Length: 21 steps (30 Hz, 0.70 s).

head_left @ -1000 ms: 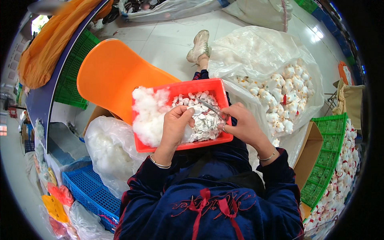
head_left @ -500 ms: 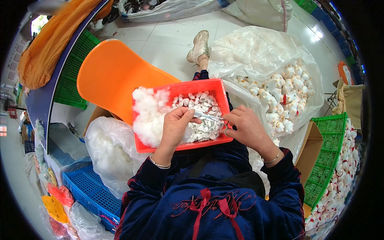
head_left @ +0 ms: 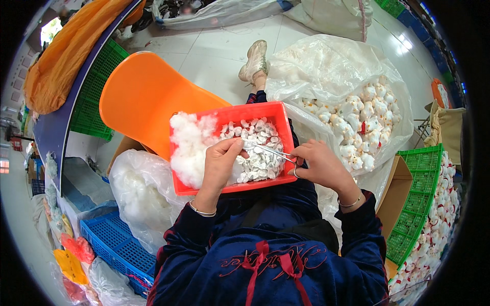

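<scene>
A red plastic tray point(head_left: 265, 111) rests on my lap. It holds a heap of white stuffing point(head_left: 189, 148) on its left and several small white fabric pieces point(head_left: 260, 158) on its right. My left hand point(head_left: 222, 160) pinches a small white piece above the tray. My right hand point(head_left: 319, 163) grips thin metal forceps point(head_left: 270, 151) by the finger loops. The forceps point left, and their tips reach the piece in my left hand.
An orange plastic chair point(head_left: 145, 99) stands beyond the tray. A clear bag of small white stuffed toys point(head_left: 362, 117) lies on the right. A bag of stuffing point(head_left: 138, 194) sits on the left above a blue crate point(head_left: 115, 250). A green crate point(head_left: 418, 204) stands at right.
My left hand has lifted slightly with a small white piece, and the forceps in my right hand have swung up and left to meet it.
</scene>
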Motion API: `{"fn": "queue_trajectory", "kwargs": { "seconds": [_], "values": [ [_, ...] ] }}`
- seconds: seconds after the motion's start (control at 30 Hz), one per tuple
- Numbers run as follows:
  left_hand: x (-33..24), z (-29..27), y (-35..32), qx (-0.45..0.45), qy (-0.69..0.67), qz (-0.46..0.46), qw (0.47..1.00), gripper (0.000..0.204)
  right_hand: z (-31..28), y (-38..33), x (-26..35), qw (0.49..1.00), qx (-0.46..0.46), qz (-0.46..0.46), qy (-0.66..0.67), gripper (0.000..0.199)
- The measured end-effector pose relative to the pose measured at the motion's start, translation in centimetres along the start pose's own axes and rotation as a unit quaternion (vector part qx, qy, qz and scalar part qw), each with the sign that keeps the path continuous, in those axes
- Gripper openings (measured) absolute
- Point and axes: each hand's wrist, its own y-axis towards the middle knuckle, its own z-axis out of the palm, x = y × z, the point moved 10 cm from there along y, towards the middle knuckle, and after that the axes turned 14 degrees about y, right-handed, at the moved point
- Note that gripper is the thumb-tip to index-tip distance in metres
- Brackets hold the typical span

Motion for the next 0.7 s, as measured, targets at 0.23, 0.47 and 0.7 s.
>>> {"fn": "queue_trajectory", "kwargs": {
  "seconds": [0.23, 0.47, 0.7],
  "values": [
    [-0.2, 0.2, -0.2, 0.019, 0.012, 0.005, 1.0, 0.022, 0.2, 0.3, 0.6, 0.997, -0.034, -0.066, 0.013, 0.028],
    [-0.4, 1.1, -0.2, 0.058, 0.042, 0.02, 0.997, 0.018, 0.5, 0.7, 0.8, 0.992, -0.004, -0.089, 0.092, 0.027],
    [-0.8, 0.6, -0.3, -0.006, -0.034, 0.022, 0.999, 0.013, 1.0, 0.8, 0.2, 0.984, 0.023, -0.061, 0.165, 0.036]
  ]
}}
